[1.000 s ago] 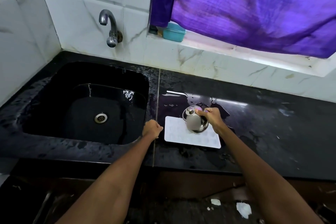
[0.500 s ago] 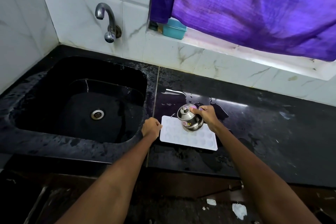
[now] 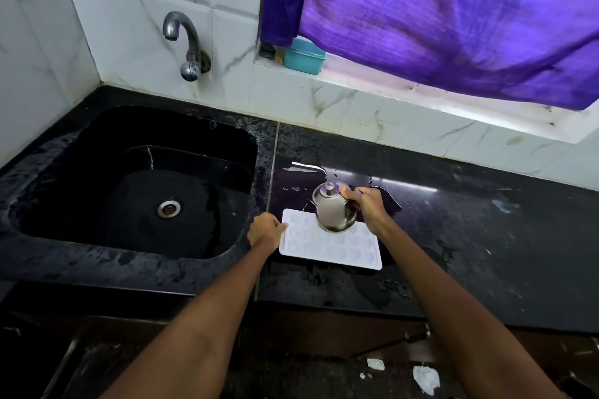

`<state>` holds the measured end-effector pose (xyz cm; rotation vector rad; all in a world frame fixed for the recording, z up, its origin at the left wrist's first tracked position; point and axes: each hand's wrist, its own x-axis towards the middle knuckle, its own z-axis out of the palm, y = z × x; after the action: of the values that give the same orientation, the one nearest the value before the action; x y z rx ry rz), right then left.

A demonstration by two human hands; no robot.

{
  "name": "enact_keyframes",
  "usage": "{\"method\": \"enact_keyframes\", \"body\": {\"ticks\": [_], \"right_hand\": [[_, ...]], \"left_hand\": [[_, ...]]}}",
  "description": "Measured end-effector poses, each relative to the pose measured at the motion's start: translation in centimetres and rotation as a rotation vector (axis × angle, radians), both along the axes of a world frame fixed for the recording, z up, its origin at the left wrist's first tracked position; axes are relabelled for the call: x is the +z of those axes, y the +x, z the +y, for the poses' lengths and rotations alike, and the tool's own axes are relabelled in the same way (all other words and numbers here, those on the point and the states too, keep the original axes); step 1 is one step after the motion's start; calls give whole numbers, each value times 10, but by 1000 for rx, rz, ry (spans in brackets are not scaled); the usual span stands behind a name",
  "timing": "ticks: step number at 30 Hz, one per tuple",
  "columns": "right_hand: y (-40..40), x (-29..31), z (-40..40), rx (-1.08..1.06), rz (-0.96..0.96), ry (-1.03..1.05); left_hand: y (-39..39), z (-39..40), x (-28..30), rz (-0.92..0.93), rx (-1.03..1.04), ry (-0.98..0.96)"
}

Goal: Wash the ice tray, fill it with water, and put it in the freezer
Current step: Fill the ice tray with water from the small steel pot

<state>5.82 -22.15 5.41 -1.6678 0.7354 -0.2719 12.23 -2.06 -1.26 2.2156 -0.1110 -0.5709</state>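
Where the white wall tiles meet the window, a big purple curtain hangs down over the sill. Below it a black worktop runs wide, wet and shiny in places. On its left side sits a deep black sink with a round metal drain in the bottom. A curved metal tap sticks out of the wall above the sink. A small teal box stands on the sill, partly under the curtain.

The white ice tray lies flat on the worktop, just beside the right edge of the sink. The left hand rests at the tray's left end with its fingers curled against the rim; it may be pinching the edge, but that is hard to see. The right hand is closed around the handle of a small shiny kettle. The kettle is held over the far part of the tray and tipped toward the left, with its lid on. Small bits of white paper lie on the dark floor below.
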Motion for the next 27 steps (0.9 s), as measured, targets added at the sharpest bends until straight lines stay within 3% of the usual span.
{"method": "enact_keyframes", "body": {"ticks": [9,27], "right_hand": [[-11,4,-13,-69,-9,53],[-20,0,-19,-25,135,-195]], "left_hand": [[-3,-12,5,-21,-11,161],[-2,-20,10,-81,-60,305]]}}
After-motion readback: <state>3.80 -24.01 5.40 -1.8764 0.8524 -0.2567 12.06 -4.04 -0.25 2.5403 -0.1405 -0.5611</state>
